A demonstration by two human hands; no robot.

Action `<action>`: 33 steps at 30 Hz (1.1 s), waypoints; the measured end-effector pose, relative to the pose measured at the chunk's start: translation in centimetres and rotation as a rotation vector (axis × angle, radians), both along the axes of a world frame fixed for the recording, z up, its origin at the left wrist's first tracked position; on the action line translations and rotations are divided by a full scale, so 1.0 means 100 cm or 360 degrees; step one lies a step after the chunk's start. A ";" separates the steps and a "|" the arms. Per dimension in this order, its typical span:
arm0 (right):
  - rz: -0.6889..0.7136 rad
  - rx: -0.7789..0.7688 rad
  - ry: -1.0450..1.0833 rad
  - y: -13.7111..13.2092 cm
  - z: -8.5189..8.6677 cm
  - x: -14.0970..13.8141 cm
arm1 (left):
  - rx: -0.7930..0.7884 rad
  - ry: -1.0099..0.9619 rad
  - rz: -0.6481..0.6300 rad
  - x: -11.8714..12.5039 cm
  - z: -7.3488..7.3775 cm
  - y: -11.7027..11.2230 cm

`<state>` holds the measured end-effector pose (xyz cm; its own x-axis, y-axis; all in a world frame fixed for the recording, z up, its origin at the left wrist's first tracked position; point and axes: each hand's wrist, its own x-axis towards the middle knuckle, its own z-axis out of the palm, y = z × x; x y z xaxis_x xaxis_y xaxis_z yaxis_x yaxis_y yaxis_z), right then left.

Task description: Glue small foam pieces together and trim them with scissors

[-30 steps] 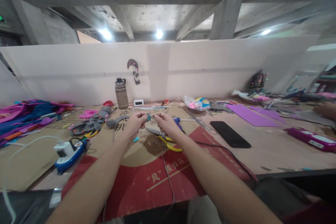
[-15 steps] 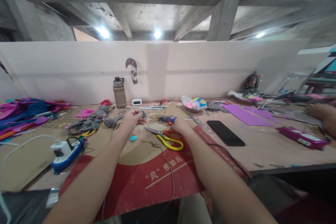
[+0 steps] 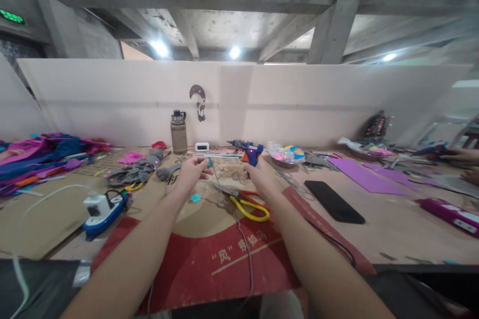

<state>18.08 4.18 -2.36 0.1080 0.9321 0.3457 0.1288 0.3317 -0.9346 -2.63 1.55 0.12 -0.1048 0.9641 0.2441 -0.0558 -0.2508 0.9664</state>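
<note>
My right hand [image 3: 257,169] is wrapped round the handle of a blue hot glue gun [image 3: 252,152], its nozzle raised and turned to the left. Between the fingertips of my left hand [image 3: 195,168] is pinched a small dark teal felt piece [image 3: 210,162]. Scissors [image 3: 249,205] with yellow and orange handles lie on the cardboard [image 3: 187,223] between my forearms. Left of them rests a light-blue felt flower [image 3: 195,198]. A thin grey cord [image 3: 245,244] trails down over the cardboard's red part.
On the left are a blue power strip [image 3: 105,217], grey felt pieces [image 3: 140,172] and colourful felt [image 3: 56,159]. A bottle [image 3: 178,132] stands at the back. A phone [image 3: 334,202] and purple sheets [image 3: 368,177] lie right. Another person's hand [image 3: 462,155] holds a glue gun [image 3: 434,151] far right.
My right hand has lifted the glue gun off the cardboard, its nozzle now higher. My left hand keeps the teal piece. The view has shifted slightly left.
</note>
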 end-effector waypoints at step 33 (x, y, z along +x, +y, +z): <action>0.0144 0.0479 -0.0929 -0.048 0.021 -0.023 | 0.0028 -0.0010 0.0201 -0.005 0.000 0.002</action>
<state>15.75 -0.64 -0.21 -0.2504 0.7822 0.5705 0.5452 0.6009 -0.5845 -3.18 1.78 0.09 -0.2266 0.9387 0.2599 -0.0286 -0.2732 0.9615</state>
